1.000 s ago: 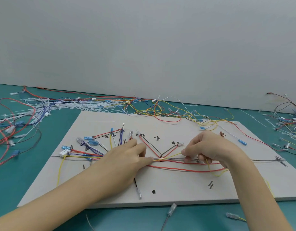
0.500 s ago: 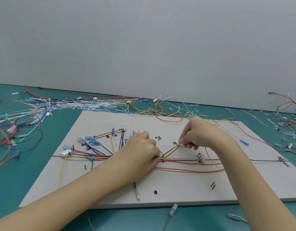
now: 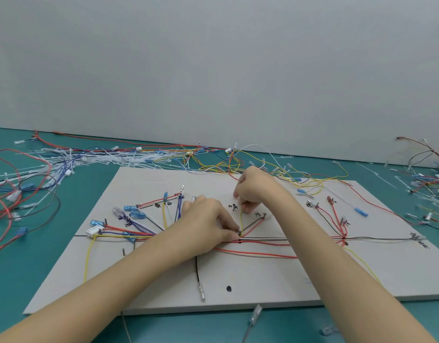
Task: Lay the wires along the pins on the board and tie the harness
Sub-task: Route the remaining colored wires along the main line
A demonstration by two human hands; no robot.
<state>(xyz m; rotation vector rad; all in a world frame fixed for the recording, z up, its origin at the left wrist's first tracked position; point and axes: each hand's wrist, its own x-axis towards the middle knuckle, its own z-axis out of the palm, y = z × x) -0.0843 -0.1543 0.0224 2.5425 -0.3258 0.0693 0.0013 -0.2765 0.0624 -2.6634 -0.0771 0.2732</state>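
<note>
View: one head-worn wide-angle camera
Facing: forward and down over the flat pale grey rectangular board (image 3: 149, 288) on the teal table (image 3: 28, 263)
Nearness: close; forearms enter from the bottom edge
Far end: plain grey wall (image 3: 213, 70)

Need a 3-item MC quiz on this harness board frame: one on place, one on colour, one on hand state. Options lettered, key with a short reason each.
1. Where does the white multi-pin connector lie?
A. at the left end of the board
B. at the far right corner of the board
C. on the mat off the board

2. What colour is the wire running up from the junction to the right hand?
A. blue
B. yellow
C. white

3. What is the left hand doing?
A. lying flat on the mat
B. hanging above the board
C. pinching the wires at the junction

Key: 1 A, it sits by the left edge of the board. 2 B, a thin yellow strand rises to the fingers. 3 C, thumb and fingertips close on the bundle.
</note>
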